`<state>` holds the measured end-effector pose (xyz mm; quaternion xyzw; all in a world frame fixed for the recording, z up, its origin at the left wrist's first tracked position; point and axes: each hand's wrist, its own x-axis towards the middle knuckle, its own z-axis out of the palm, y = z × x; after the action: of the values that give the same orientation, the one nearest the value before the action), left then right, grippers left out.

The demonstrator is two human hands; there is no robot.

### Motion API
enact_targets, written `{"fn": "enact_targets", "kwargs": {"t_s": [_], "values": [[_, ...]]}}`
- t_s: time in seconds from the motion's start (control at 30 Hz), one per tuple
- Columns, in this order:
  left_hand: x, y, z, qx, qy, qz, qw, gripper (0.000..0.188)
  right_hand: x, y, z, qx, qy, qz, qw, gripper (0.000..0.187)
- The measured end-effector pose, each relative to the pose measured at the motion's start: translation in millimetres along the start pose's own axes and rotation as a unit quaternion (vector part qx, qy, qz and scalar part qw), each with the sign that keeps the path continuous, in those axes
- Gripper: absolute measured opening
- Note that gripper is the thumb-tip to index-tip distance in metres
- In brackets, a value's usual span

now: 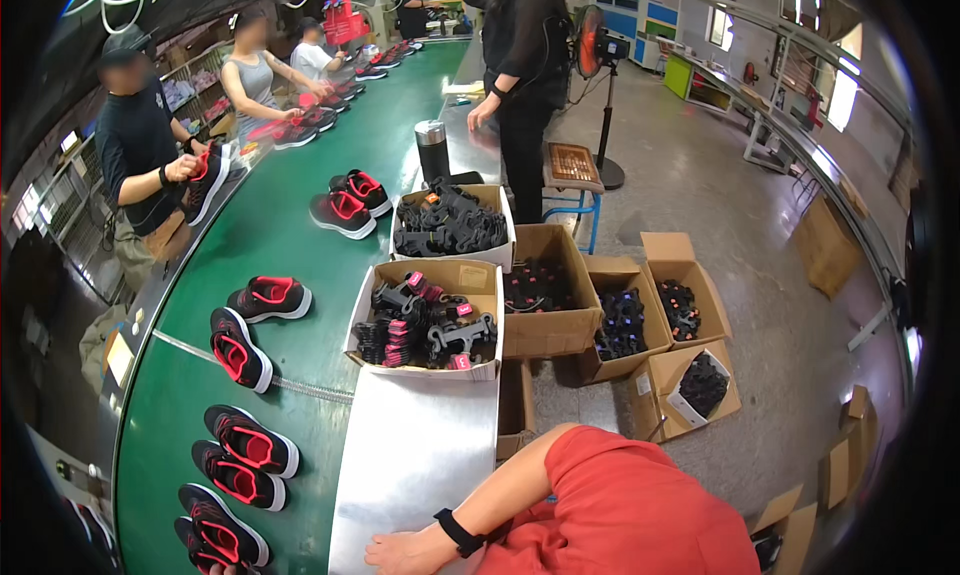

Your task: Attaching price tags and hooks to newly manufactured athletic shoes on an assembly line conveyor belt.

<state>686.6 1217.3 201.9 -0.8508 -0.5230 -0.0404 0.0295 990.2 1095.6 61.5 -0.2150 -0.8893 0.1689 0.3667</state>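
At the lower left edge, the fingertips of my left hand (224, 570) grip the nearest black sneaker (190, 540) with red lining; the rest of that hand is cut off. Touching this sneaker is its mate (222, 523). My right hand (405, 553), below a black wristband, rests on the bare metal tabletop (415, 465) with its fingers extended and nothing in them. Beyond lies a pair of matching sneakers (250, 445) on the green conveyor belt (310, 375). A white box (425, 368) of black plastic shoe hangers, some with pink tags, stands on the metal surface.
Another box of black hangers (450, 220) and a dark tumbler (432, 153) stand farther back. Cardboard cartons (550, 330) of hangers are on my right. More sneakers (350, 205) lie up the belt. Co-workers handle shoes along its left side; a person in black (520, 85) stands right of it.
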Motion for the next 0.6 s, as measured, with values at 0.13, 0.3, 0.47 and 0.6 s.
{"fn": "enact_targets", "kwargs": {"t_s": [0.13,0.3,0.47,0.6], "values": [[31.3,41.1,27.0,-0.126,0.064,0.039,0.989,0.049,2.1,-3.7,-15.3,0.012,-0.07,0.048,0.996,0.038],[69.1,68.3,48.8,-0.171,0.1,0.062,0.978,0.044,12.2,-10.2,-47.0,-0.081,-0.097,0.108,0.986,0.026],[67.1,32.5,61.5,-0.184,0.058,-0.005,0.981,0.054,26.7,-14.9,-32.7,-0.005,-0.087,0.124,0.988,0.01],[70.0,55.5,47.0,-0.177,0.072,0.011,0.982,0.041,28.6,-26.1,-58.2,-0.022,-0.142,0.141,0.98,0.013]]}}
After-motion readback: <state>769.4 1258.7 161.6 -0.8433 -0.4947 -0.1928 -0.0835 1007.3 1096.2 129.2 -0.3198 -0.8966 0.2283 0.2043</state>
